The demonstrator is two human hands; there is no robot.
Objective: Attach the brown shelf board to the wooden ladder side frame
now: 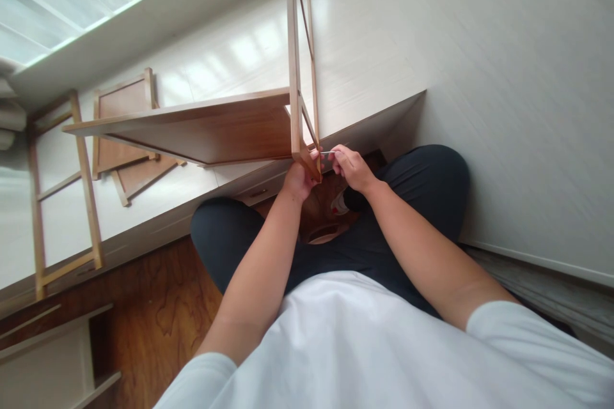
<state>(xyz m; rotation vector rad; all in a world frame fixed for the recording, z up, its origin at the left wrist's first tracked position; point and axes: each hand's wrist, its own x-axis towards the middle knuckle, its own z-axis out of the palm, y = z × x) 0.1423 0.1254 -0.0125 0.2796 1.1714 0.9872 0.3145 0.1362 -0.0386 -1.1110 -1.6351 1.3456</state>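
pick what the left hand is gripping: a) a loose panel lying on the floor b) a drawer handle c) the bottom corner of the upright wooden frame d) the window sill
c: the left hand closes around the lower corner of the wooden frame, beside the right hand.

Two hands (300, 179) (352, 166), two ladder-like wooden frames (300, 45) (62, 192), three wooden panels (201, 128) (122, 121) (144, 176)

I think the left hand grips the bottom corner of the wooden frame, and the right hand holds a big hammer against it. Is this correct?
Not quite. In the head view the right hand pinches a thin metal tool, perhaps a hex key, not a big hammer. The rest stands: the left hand grips the bottom corner of the wooden frame.
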